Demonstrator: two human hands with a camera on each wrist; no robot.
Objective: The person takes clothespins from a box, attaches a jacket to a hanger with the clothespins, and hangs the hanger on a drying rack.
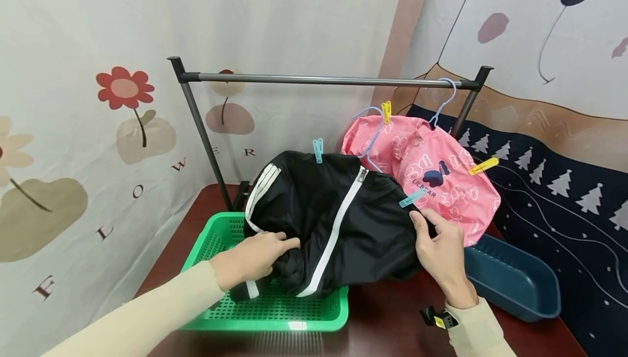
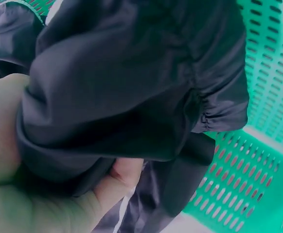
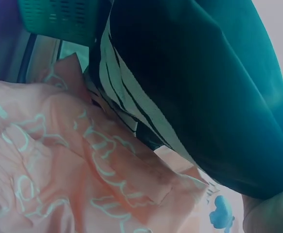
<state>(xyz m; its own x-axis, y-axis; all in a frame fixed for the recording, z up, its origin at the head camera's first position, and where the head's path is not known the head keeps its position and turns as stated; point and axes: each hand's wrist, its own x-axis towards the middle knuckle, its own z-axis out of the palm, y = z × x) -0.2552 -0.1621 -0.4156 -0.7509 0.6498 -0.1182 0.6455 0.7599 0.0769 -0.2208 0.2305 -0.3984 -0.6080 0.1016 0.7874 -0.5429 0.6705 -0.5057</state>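
Observation:
A black jacket (image 1: pixel 373 226) with a white zipper strip and white sleeve stripes hangs over the green basket, held up by both hands. My left hand (image 1: pixel 255 256) grips a bunch of its fabric at the lower left; in the left wrist view the thumb (image 2: pixel 127 172) curls round a gathered fold. At the right shoulder, my right hand (image 1: pixel 441 245) pinches the cloth between thumb and fingers, just below a light-blue clothespin (image 1: pixel 413 198). Another light-blue clothespin (image 1: pixel 318 150) stands at the jacket's upper left. A blue wire hanger (image 1: pixel 375 133) shows behind the jacket's collar.
A pink printed garment (image 1: pixel 456 177) with yellow clothespins (image 1: pixel 484 165) hangs from a blue hanger on the metal rack (image 1: pixel 314 79). The green basket (image 1: pixel 319 325) stands below the jacket. A dark blue tub (image 1: pixel 520 280) sits at the right of the brown table (image 1: pixel 387 330).

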